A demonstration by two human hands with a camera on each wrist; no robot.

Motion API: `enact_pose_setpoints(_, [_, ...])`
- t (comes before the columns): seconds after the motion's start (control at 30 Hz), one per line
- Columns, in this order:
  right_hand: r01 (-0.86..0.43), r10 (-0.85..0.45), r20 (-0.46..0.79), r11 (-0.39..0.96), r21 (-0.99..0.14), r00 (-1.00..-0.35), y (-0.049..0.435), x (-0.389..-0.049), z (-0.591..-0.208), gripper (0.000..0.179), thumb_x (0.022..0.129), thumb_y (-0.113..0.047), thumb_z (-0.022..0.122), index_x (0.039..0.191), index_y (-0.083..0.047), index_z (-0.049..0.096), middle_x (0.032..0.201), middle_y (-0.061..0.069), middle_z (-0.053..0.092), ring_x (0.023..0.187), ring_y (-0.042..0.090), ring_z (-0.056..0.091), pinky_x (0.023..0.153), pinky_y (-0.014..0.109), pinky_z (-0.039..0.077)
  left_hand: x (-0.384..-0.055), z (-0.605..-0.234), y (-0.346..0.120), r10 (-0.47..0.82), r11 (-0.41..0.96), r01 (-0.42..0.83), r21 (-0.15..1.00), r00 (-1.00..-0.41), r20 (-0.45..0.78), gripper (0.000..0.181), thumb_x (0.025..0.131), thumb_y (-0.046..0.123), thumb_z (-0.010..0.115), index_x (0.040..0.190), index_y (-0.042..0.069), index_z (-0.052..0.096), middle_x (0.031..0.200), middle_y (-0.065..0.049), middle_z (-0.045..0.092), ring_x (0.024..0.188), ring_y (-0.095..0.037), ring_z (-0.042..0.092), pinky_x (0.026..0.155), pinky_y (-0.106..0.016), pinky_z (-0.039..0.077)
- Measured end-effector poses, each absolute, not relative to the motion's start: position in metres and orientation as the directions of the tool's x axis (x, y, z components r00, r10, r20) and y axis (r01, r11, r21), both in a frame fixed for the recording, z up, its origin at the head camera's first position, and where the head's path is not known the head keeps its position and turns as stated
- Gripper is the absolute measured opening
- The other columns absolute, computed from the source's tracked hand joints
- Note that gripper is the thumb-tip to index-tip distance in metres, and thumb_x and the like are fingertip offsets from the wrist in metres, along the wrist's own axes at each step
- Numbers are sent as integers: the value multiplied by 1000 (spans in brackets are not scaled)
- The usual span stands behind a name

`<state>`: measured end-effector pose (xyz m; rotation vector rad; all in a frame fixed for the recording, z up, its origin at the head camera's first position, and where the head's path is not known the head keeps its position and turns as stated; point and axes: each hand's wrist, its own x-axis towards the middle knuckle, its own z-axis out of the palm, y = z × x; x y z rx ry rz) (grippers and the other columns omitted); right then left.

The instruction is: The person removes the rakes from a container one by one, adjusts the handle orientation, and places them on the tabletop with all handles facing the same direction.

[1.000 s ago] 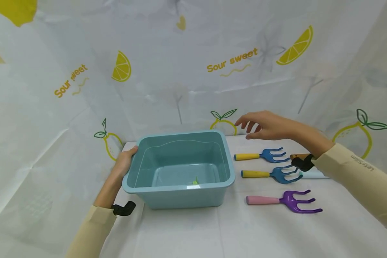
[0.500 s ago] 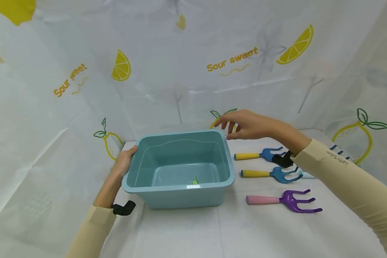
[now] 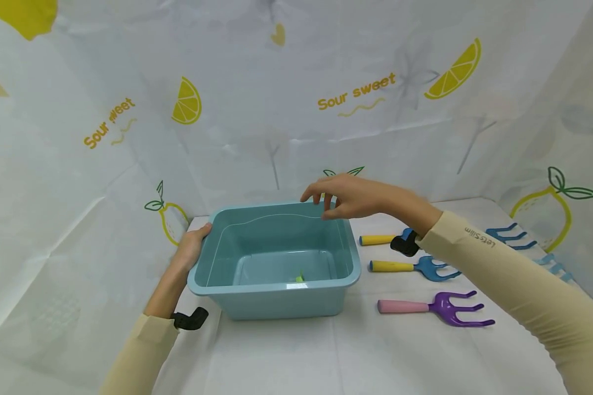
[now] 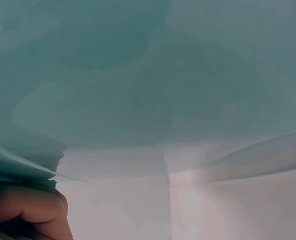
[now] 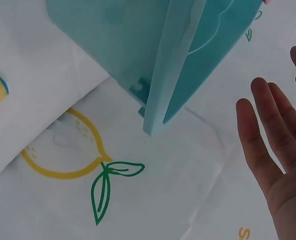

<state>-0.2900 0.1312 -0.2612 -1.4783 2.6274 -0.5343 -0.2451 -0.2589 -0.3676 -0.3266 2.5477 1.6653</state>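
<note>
A light blue plastic basin (image 3: 281, 303) stands on the white table in the head view. My left hand (image 3: 190, 248) grips its left rim, the thumb over the edge; curled fingers (image 4: 32, 207) show under the rim in the left wrist view. Above the basin's far right corner hovers my right hand (image 3: 351, 196), holding nothing, its fingers loosely bent downward. That hand's fingers (image 5: 260, 145) look spread and relaxed in the right wrist view, apart from the basin wall (image 5: 173, 65). A small bright green piece (image 3: 300, 278) lies inside the basin near the front.
Right of the basin lie small hand rakes: a purple one with a pink handle (image 3: 440, 307) and a blue one with a yellow handle (image 3: 395, 266). Another yellow handle (image 3: 377, 240) is behind. Further blue tines (image 3: 511, 236) show beyond my right sleeve. A lemon-print cloth (image 3: 257, 137) hangs behind.
My right hand has moved left, from above the rakes to over the basin's far right corner, dipping slightly. My left hand and the basin have stayed in place.
</note>
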Motion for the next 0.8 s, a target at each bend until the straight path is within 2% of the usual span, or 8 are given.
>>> enact_pose_setpoints(0.13, [-824,-855,80,463,-328,-512,115,-291,-262,44,95,-13,71,137,-19,60,120,2,68,99,16,70,89,39,58,-245,-368,-260,-129,385,-225,895,-974,-189,63,111,42,34,148,-8,45,127,-12,51,90,-8,50,71,-21,44])
enact_pose_setpoints(0.27, [-837,-875,61,437,-330,-481,100,-293,-263,43,96,-14,71,137,-19,60,120,2,67,100,15,71,92,37,57,-246,-367,-258,-139,374,-228,899,-972,-189,57,110,42,36,136,-6,54,99,-2,57,76,-5,54,65,-21,45])
enact_pose_setpoints(0.33, [-839,-881,52,429,-334,-470,92,-295,-263,43,96,-14,71,138,-19,59,121,3,67,101,16,71,93,37,56,-247,-367,-258,-139,370,-224,902,-973,-184,56,110,41,37,133,-6,55,91,1,56,71,-4,54,63,-21,46])
enact_pose_setpoints(0.4, [-840,-886,42,422,-341,-462,84,-296,-263,44,97,-15,71,138,-19,58,121,3,66,102,16,71,94,36,56,-248,-367,-257,-135,370,-224,902,-973,-186,57,110,41,36,137,-7,54,98,-2,59,73,-4,55,64,-20,46])
enact_pose_setpoints(0.43, [-841,-889,40,417,-345,-457,79,-296,-263,44,97,-15,70,139,-19,58,122,3,66,103,17,72,94,36,56,-247,-367,-257,-134,371,-224,901,-973,-187,59,110,41,36,141,-7,52,108,-5,59,77,-4,55,65,-20,46])
enact_pose_setpoints(0.53, [-841,-896,35,401,-362,-443,65,-298,-265,43,98,-15,70,138,-19,58,122,4,66,104,18,71,95,35,55,-247,-368,-258,-125,379,-232,896,-972,-199,62,111,40,32,151,-6,43,133,-13,52,87,-5,53,70,-18,44])
enact_pose_setpoints(0.57, [-840,-898,34,395,-372,-438,61,-298,-265,43,98,-15,70,138,-19,58,122,4,66,104,18,71,96,36,55,-247,-367,-258,-124,384,-234,893,-972,-202,62,111,40,31,152,-5,42,136,-15,50,89,-6,52,70,-18,44])
enact_pose_setpoints(0.8, [-846,-916,17,363,-391,-401,32,-303,-275,42,98,-15,71,138,-15,59,123,8,67,104,20,72,96,35,56,-246,-367,-258,-129,396,-230,889,-972,-195,62,111,41,32,150,-6,45,133,-16,51,85,-6,53,69,-19,45])
